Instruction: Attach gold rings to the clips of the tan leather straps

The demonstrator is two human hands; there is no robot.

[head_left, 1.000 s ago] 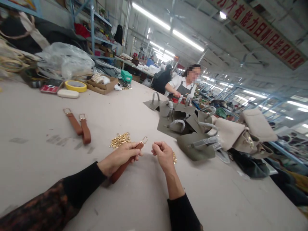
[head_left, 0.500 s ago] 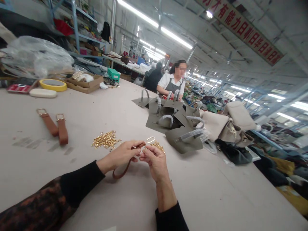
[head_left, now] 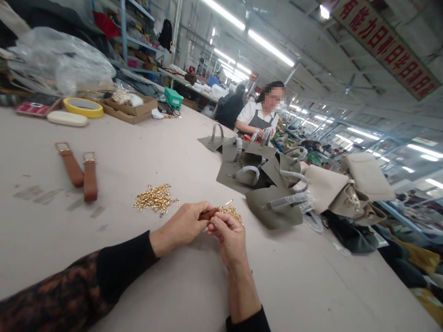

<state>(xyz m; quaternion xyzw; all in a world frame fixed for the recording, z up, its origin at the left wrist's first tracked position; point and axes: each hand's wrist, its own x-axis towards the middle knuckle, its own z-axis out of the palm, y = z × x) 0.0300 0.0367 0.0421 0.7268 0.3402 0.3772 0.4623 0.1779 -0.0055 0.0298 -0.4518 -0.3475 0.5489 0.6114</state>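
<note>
Between my hands is a brown leather strap (head_left: 208, 214), mostly hidden by my fingers. My left hand (head_left: 185, 224) is closed around it. Against the strap's near end, my right hand (head_left: 226, 235) is pinched, thumb to fingertips; whatever small piece it holds is too hidden to name. Just behind the right fingers lies a small heap of gold metal fittings (head_left: 232, 211). A larger pile of gold fittings (head_left: 155, 198) sits to the left of my hands. Two folded brown straps with gold buckles (head_left: 90, 180) lie farther left on the table.
Grey bag panels with wrapped handles (head_left: 273, 207) spread across the table's right half, beside beige bags (head_left: 327, 184) and a dark bag (head_left: 353, 235). At back left are yellow tape (head_left: 83, 113), a cardboard tray (head_left: 133, 113) and a green box (head_left: 173, 98). A co-worker (head_left: 259, 117) is behind the panels.
The strap has turned in my hands: its hanging loop and the pale metal ring at its end no longer show plainly. The view has shifted slightly, moving the background right.
</note>
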